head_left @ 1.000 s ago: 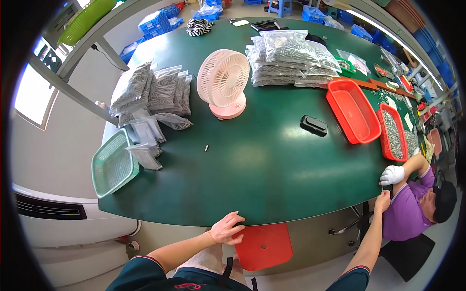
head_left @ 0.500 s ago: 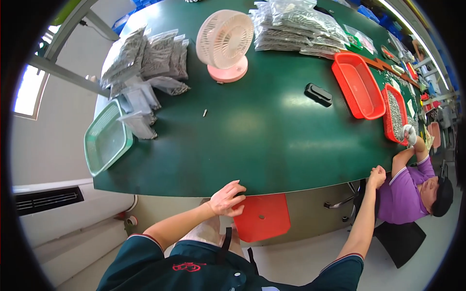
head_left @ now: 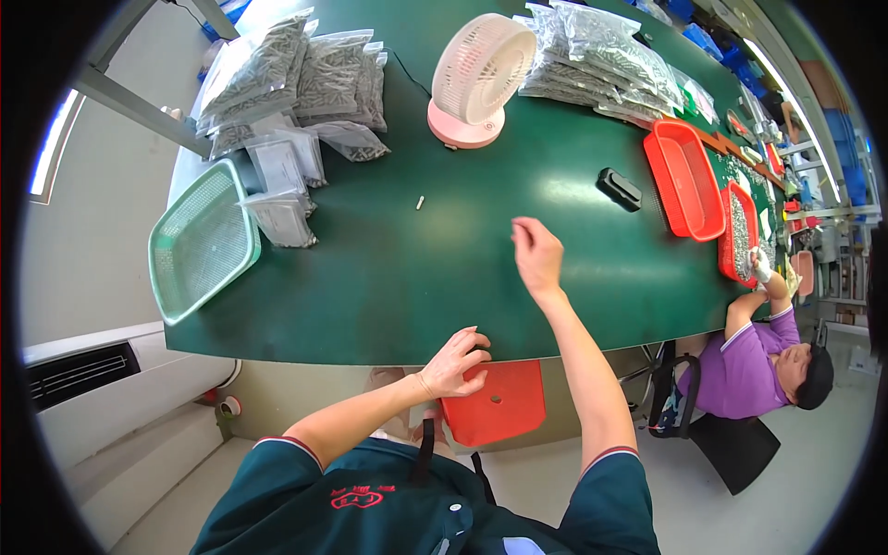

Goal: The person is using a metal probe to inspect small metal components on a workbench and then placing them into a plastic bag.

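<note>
My right hand (head_left: 538, 257) is over the middle of the green table (head_left: 370, 305), its fingers curled in and its thumb and forefinger pointing forward. What the curled fingers hold, if anything, is hidden. At the table's front edge, my left hand (head_left: 456, 363) rests with bent fingers apart and nothing in it. A small pale stick-like piece (head_left: 420, 203) lies on the table, left of and beyond my right hand and touching neither hand. Farther off to the right is a black oblong case (head_left: 619, 189).
A pink fan (head_left: 465, 124) stands at the back. Filled clear bags (head_left: 338, 79) are piled left, more bags (head_left: 601, 60) behind right. A green basket (head_left: 203, 245) sits at the left edge, red baskets (head_left: 684, 180) at right, beside a seated person (head_left: 749, 370). Below the edge is a red stool (head_left: 495, 402).
My right hand has come from the table's right front edge to over its middle. My left hand has stayed near the front edge. The head view has shifted somewhat.
</note>
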